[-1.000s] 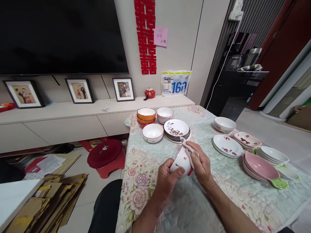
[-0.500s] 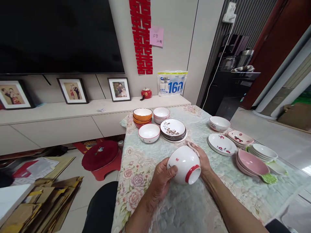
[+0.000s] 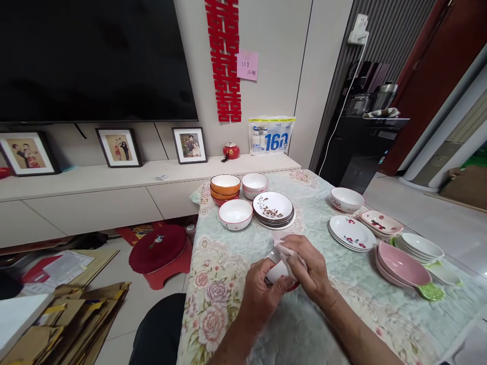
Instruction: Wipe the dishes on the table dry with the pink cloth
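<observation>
Low over the near part of the table, my left hand (image 3: 262,290) is closed around a white bowl (image 3: 274,274) with a red edge. The bowl is tilted, and my fingers cover much of it. My right hand (image 3: 311,267) grips a pale pink cloth (image 3: 288,252), thin and crumpled, and presses it against the bowl from the upper right. Just beyond my hands are a white bowl with a red rim (image 3: 235,213) and a stack of dark-edged plates (image 3: 273,206) with a brown flower pattern.
Behind stand stacked orange bowls (image 3: 225,186) and pink-rimmed bowls (image 3: 254,182). To the right are flower plates (image 3: 350,233), a white bowl (image 3: 347,199), pink dishes (image 3: 404,263) and small pale bowls (image 3: 421,245). A red stool (image 3: 162,248) stands left of the table (image 3: 213,284).
The bowl has turned over, so its red foot no longer faces me and less of it shows. My right hand has moved from its side to over it with the cloth.
</observation>
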The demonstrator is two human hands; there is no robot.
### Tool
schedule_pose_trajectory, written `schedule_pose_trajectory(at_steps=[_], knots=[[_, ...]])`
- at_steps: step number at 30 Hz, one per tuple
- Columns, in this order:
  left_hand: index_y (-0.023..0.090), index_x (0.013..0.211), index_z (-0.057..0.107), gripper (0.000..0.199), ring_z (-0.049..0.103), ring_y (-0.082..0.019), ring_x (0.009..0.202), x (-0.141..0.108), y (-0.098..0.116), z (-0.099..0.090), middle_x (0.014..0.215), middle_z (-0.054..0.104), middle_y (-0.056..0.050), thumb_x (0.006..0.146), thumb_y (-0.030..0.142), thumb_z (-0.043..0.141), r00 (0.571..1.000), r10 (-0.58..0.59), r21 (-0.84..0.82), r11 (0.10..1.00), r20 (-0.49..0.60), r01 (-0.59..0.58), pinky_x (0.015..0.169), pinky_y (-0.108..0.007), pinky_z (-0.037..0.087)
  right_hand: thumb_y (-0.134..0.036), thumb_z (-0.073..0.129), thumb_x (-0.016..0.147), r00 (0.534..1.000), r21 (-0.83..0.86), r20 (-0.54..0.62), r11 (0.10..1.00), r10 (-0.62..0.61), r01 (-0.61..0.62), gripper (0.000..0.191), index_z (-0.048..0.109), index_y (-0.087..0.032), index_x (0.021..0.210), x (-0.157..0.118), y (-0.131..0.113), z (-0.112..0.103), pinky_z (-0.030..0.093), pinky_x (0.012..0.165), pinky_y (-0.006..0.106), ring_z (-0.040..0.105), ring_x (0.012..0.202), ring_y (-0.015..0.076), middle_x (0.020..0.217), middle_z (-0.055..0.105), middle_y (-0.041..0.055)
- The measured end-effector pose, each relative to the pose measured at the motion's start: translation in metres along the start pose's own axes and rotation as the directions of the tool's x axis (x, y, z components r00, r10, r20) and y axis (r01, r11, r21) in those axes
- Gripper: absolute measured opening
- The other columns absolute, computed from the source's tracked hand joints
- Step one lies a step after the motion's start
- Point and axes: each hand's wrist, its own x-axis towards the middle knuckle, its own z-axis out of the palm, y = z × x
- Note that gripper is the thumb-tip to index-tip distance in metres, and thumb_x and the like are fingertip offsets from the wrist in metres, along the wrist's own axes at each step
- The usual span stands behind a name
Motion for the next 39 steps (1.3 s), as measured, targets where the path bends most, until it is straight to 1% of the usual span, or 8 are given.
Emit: schedule_pose_trajectory(at_steps=[4, 8, 14, 21, 26, 30, 33, 39], knots=[[0.02, 0.069, 0.068, 0.011, 0.053, -0.021, 0.072, 0.0, -0.001, -0.002, 0.067, 0.061, -0.003, 0.071, 0.027, 0.076, 0.996, 0.085, 0.093, 0.992, 0.02, -0.086, 0.073, -0.031, 0.036, -0.021, 0.056, 0.086, 0.993, -0.041, 0.059, 0.994, -0.098, 0.1, 0.034, 0.067, -0.024, 0.118, -0.001, -0.003, -0.001, 0.047, 0.087, 0.043, 0.06, 0.097, 0.0256, 0.102, 0.068, 0.0082], [0.018, 0.06, 0.057, 0.029, 0.041, -0.014, 0.061, -0.001, -0.007, -0.002, 0.059, 0.047, 0.002, 0.066, 0.035, 0.079, 0.993, -0.062, -0.135, 0.988, 0.103, 0.076, 0.06, -0.026, 0.031, -0.035, 0.049, 0.092, 0.98, 0.149, -0.031, 0.97, 0.199, -0.192, 0.03, 0.07, -0.021, 0.108, -0.002, 0.012, -0.004, 0.049, 0.076, 0.037, 0.062, 0.087, 0.024, 0.095, 0.068, 0.0085], [0.017, 0.069, 0.052, 0.044, 0.034, -0.008, 0.056, -0.002, -0.012, 0.005, 0.06, 0.045, 0.004, 0.059, 0.046, 0.083, 0.958, -0.232, -0.632, 0.72, 0.167, 0.285, 0.053, -0.022, 0.025, -0.051, 0.051, 0.089, 0.818, 0.448, -0.092, 0.757, 0.568, -0.475, 0.032, 0.069, -0.026, 0.082, 0.006, 0.027, -0.008, 0.046, 0.055, 0.032, 0.058, 0.061, 0.0205, 0.07, 0.066, 0.0039], [0.017, 0.071, 0.048, 0.044, 0.031, -0.008, 0.056, 0.001, -0.011, -0.002, 0.06, 0.04, 0.005, 0.066, 0.048, 0.079, 0.932, -0.232, -0.504, 0.791, 0.278, 0.347, 0.052, -0.022, 0.022, -0.05, 0.064, 0.083, 0.727, 0.601, -0.007, 0.583, 0.687, -0.546, 0.033, 0.059, -0.021, 0.068, 0.003, 0.023, -0.008, 0.03, 0.043, 0.024, 0.04, 0.044, 0.0115, 0.053, 0.05, -0.003], [0.019, 0.066, 0.045, 0.043, 0.028, -0.009, 0.055, 0.001, -0.01, -0.002, 0.058, 0.035, 0.005, 0.069, 0.052, 0.074, 0.966, -0.149, -0.323, 0.922, 0.211, 0.213, 0.051, -0.023, 0.023, -0.047, 0.054, 0.091, 0.845, 0.369, -0.12, 0.814, 0.521, -0.45, 0.033, 0.071, -0.019, 0.092, -0.004, 0.02, -0.003, 0.043, 0.055, 0.027, 0.055, 0.061, 0.0162, 0.072, 0.063, 0.0029], [0.019, 0.063, 0.049, 0.037, 0.036, -0.012, 0.057, 0.0, -0.007, -0.002, 0.059, 0.043, 0.003, 0.073, 0.047, 0.071, 0.994, -0.09, -0.148, 0.984, 0.067, 0.099, 0.054, -0.024, 0.029, -0.036, 0.045, 0.095, 0.98, 0.072, -0.065, 0.98, 0.19, -0.186, 0.034, 0.069, -0.024, 0.117, -0.006, 0.004, 0.001, 0.048, 0.09, 0.039, 0.06, 0.106, 0.0264, 0.114, 0.065, 0.0094], [0.018, 0.063, 0.056, 0.031, 0.042, -0.015, 0.062, -0.001, -0.005, -0.002, 0.062, 0.049, 0.0, 0.074, 0.043, 0.071, 1.0, -0.023, -0.024, 0.999, 0.01, 0.023, 0.059, -0.026, 0.033, -0.029, 0.05, 0.092, 1.0, -0.037, 0.015, 0.999, 0.002, -0.002, 0.035, 0.066, -0.026, 0.123, -0.007, -0.002, 0.001, 0.044, 0.097, 0.044, 0.056, 0.113, 0.0284, 0.119, 0.064, 0.0096], [0.018, 0.062, 0.051, 0.038, 0.031, -0.01, 0.055, -0.003, -0.008, 0.004, 0.057, 0.04, 0.004, 0.067, 0.045, 0.077, 0.985, -0.121, -0.402, 0.901, 0.126, 0.162, 0.052, -0.023, 0.025, -0.04, 0.043, 0.096, 0.932, 0.219, -0.134, 0.927, 0.337, -0.303, 0.036, 0.072, -0.022, 0.106, -0.004, 0.012, -0.005, 0.051, 0.075, 0.037, 0.064, 0.085, 0.0246, 0.094, 0.07, 0.0082]])
